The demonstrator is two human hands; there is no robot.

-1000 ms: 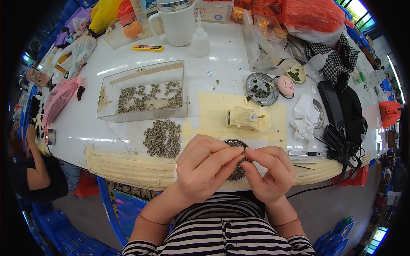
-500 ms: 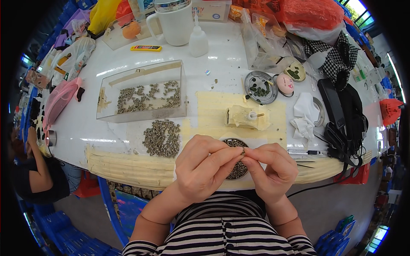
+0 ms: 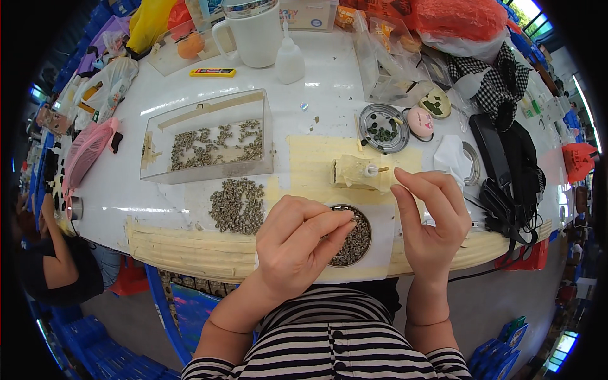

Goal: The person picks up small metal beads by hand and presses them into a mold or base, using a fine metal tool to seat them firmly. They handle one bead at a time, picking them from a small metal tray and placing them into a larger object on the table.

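Observation:
My left hand (image 3: 294,244) is closed in a pinch just over the left edge of a round dish (image 3: 370,236); whatever sits between thumb and forefinger is too small to make out. Many small grey metal-looking pieces (image 3: 354,244) fill the dish, which rests on white paper. My right hand (image 3: 437,215) is raised to the right of the dish, its thumb and forefinger tips slightly apart with nothing visible between them. Just left of those fingertips stands a tape-wrapped block (image 3: 348,172) with a short peg (image 3: 382,169) sticking out.
Left of my hands lies a loose heap of similar pieces (image 3: 237,206), below a clear box (image 3: 221,168) holding more. A round tin (image 3: 365,133) with dark green bits stands beyond the block. Black straps and cables (image 3: 516,164) lie at right. Another person's arm (image 3: 54,228) shows far left.
My right hand has left the left hand's fingertips and moved right and away from me, towards the block. The left hand stays pinched near the dish, which is now less covered.

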